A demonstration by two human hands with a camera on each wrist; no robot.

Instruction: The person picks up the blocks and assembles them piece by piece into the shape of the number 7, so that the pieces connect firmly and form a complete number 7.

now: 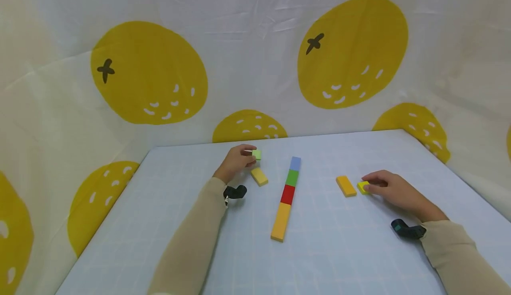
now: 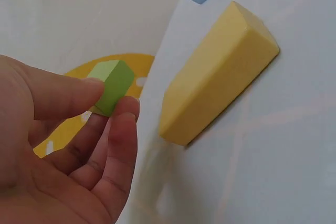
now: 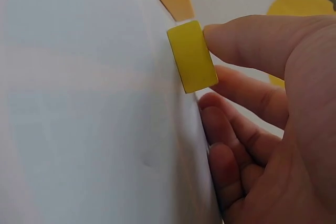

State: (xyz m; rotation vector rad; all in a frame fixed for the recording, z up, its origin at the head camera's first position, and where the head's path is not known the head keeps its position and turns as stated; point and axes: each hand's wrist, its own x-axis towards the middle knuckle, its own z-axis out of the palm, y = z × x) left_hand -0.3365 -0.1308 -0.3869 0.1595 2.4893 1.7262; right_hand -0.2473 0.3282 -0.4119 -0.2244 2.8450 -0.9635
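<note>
My left hand [image 1: 237,162] pinches a small light green block [image 2: 116,85] between thumb and fingers, beyond a pale yellow oblong block [image 1: 259,176]. In the left wrist view that pale yellow block [image 2: 220,72] lies on the cloth, apart from the fingers. On the right side, my right hand [image 1: 393,191] holds a small bright yellow block [image 3: 192,56] by thumb and fingertips, low at the tabletop. Just left of it lies an orange-yellow oblong block [image 1: 345,186]. Whether the bright yellow block touches the cloth, I cannot tell.
Between the hands runs a line of blocks: blue [image 1: 295,163], green [image 1: 292,178], red [image 1: 287,194] and a long orange-yellow block [image 1: 281,222] nearest me. A pale checked cloth [image 1: 319,259] covers the table. Behind hangs a white curtain [image 1: 247,64] with yellow fruit prints.
</note>
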